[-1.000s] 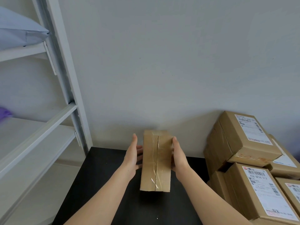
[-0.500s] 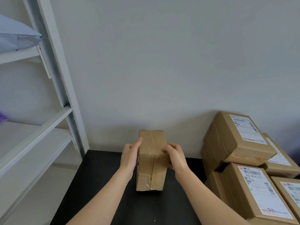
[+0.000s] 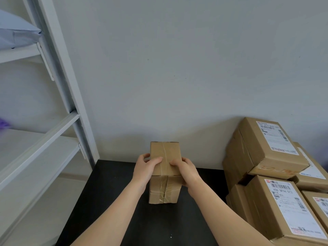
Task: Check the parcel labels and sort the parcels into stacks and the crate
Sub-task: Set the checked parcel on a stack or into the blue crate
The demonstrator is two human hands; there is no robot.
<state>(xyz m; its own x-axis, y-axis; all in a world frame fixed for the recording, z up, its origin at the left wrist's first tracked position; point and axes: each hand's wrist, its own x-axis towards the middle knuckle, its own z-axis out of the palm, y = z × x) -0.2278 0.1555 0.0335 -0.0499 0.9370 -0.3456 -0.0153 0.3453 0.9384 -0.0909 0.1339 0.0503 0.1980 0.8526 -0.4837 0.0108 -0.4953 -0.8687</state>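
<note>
A small taped cardboard parcel [image 3: 165,153] stands over the black table [image 3: 110,192], near the wall. My left hand [image 3: 145,167] grips its left side, thumb lying across the top face. My right hand [image 3: 186,170] grips its right side, fingers curled over the top face. No label shows on the faces turned toward me, only brown tape. At the right stands a stack of labelled cardboard parcels [image 3: 262,148], with another labelled parcel [image 3: 276,206] lower and nearer. No crate is in view.
White metal shelving [image 3: 58,125] fills the left side, its upright post beside the table's left edge. A pale grey mailer bag [image 3: 16,32] lies on the upper shelf; something purple [image 3: 3,123] shows at the far left. A plain wall stands behind.
The parcel has been tipped so another taped face turns up. Both hands went from flat against its sides to curled over its top. It sits a little lower.
</note>
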